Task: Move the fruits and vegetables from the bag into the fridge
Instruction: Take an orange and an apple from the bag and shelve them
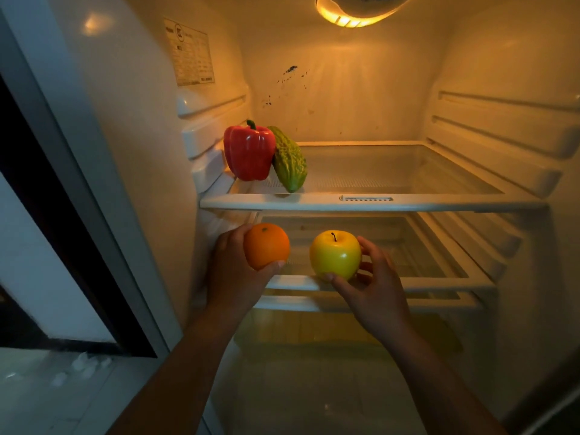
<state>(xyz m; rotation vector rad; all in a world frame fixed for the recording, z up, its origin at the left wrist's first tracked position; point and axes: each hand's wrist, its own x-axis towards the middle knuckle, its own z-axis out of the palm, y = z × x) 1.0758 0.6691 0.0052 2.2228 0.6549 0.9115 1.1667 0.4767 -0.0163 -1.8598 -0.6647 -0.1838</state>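
I look into an open, lit fridge. My left hand [233,271] grips an orange [266,246] in front of the second shelf's [423,282] left end. My right hand [373,284] holds a yellow apple [335,255] between thumb and fingers at the front edge of that same shelf. On the upper shelf [408,202], a red bell pepper [249,152] stands at the far left. A green bitter gourd [288,160] leans against the pepper's right side. The bag is out of view.
The fridge's left wall [141,152] carries a label and shelf rails; matching rails line the right wall [502,136]. A lamp [357,11] glows at the top. A yellowish drawer cover [345,331] lies below the second shelf. Both shelves stretch bare to the right.
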